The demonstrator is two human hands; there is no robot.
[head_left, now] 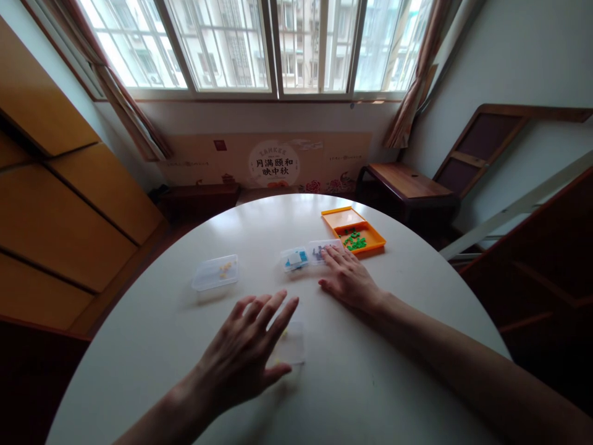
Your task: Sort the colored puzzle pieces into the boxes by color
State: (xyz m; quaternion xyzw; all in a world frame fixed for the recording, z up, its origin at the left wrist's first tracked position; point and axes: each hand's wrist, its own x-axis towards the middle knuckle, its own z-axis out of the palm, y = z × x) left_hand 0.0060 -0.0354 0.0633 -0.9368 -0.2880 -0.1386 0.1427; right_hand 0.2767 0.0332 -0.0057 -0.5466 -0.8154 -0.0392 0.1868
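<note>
My left hand hovers flat with fingers spread over a small clear plastic box near me on the round white table; the box is partly hidden under the fingers. My right hand lies palm down on the table, its fingertips touching a clear box with dark pieces. Beside that box sits a clear box with blue pieces. An orange tray with green pieces lies just beyond the right hand.
Another clear box with a few yellow pieces sits at the table's left. Beyond the table stand a low wooden bench, wooden cabinets on the left and a window with curtains.
</note>
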